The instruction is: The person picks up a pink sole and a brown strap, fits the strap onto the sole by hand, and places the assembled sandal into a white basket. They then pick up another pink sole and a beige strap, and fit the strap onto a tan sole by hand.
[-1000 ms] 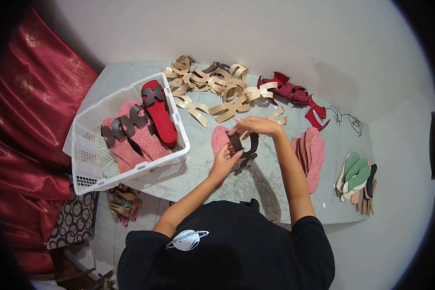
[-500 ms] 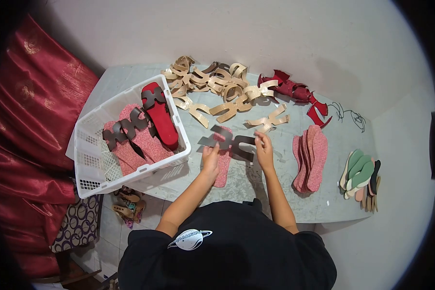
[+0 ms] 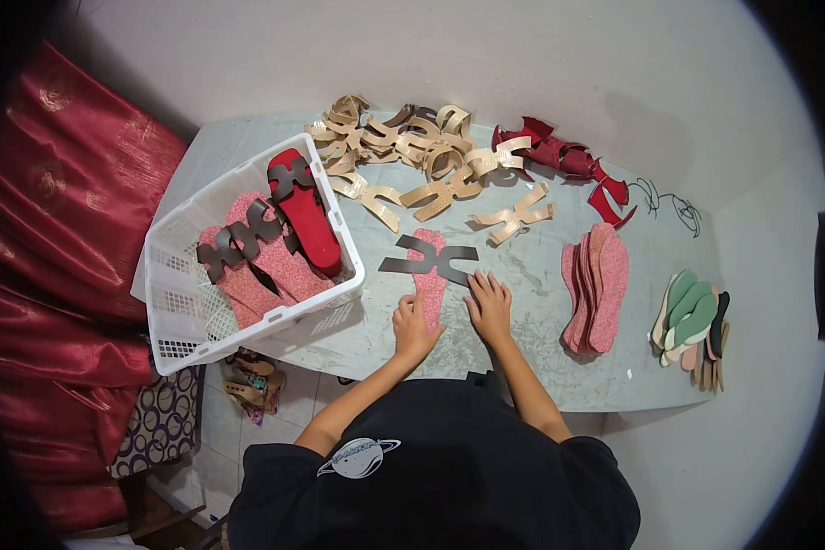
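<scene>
A pink speckled insole lies on the table in front of me, toe end away. Across its upper part rests a dark brown H-shaped sandal strap, its four legs spreading to both sides. My left hand grips the insole's lower end, with thumb and fingers on either side of it. My right hand is open, fingers spread on the table, fingertips at the strap's lower right leg.
At left stands a white plastic basket with pink insoles, dark straps and a red sole. Gold straps and dark red straps lie at the back. To the right are stacked pink insoles and green insoles.
The dark strap, held up in both hands before, now lies across the pink insole. My left hand has moved down to the insole's lower end; my right hand has let go and opened.
</scene>
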`<action>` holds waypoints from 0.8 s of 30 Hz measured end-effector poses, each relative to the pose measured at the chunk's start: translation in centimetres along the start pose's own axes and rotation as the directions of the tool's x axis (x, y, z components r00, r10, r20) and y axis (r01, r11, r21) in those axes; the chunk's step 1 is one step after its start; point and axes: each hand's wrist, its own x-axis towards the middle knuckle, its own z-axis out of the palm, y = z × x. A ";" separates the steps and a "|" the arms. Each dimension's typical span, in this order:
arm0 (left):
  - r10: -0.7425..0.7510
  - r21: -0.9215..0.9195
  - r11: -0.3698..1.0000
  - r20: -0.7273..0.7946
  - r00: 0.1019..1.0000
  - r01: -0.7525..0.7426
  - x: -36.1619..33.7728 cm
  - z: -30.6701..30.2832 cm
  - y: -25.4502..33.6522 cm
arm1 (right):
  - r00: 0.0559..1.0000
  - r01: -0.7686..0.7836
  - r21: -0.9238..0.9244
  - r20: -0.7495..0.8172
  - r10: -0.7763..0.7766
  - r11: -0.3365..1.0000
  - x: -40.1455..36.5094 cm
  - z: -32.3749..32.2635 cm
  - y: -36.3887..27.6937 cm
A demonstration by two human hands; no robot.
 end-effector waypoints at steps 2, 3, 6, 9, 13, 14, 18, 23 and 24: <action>-0.002 -0.006 1.000 -0.024 1.000 0.002 -0.3 1.2 -0.5 | 1.000 -0.002 0.030 0.018 0.001 1.000 -0.1 0.2 0.1; -0.002 -0.020 1.000 -0.052 0.999 0.001 -0.3 1.3 -0.4 | 1.000 -0.008 0.033 0.017 0.007 0.999 0.0 0.2 0.1; -0.033 -0.049 0.998 -0.016 0.999 0.033 -1.2 1.7 -0.2 | 0.999 -0.046 0.117 0.016 0.044 0.992 -0.1 0.0 0.2; -0.068 -0.021 0.997 0.014 0.998 0.068 -2.4 1.5 0.4 | 0.999 -0.029 0.163 0.029 0.024 0.986 -0.3 -0.3 0.5; -0.047 -0.004 0.999 0.003 0.999 0.047 -3.9 1.6 1.1 | 1.000 -0.008 0.226 -0.010 0.011 0.974 -1.0 -0.7 1.2; -0.041 -0.018 0.999 0.015 0.999 0.041 -4.1 1.7 1.4 | 1.000 -0.006 0.225 -0.005 0.007 0.974 -1.4 -1.0 1.4; -0.002 -0.040 0.999 0.083 0.997 0.005 -5.2 2.3 2.6 | 1.000 -0.004 0.225 -0.013 0.008 0.974 -3.2 -2.7 2.2; 0.021 0.062 0.998 0.163 0.986 -0.031 -6.7 2.4 4.4 | 1.000 -0.022 0.202 0.021 0.018 0.979 -5.1 -5.2 3.4; 0.016 0.069 0.997 0.181 0.983 -0.028 -6.9 2.5 4.7 | 1.000 -0.015 0.204 0.028 0.010 0.979 -5.4 -5.6 3.5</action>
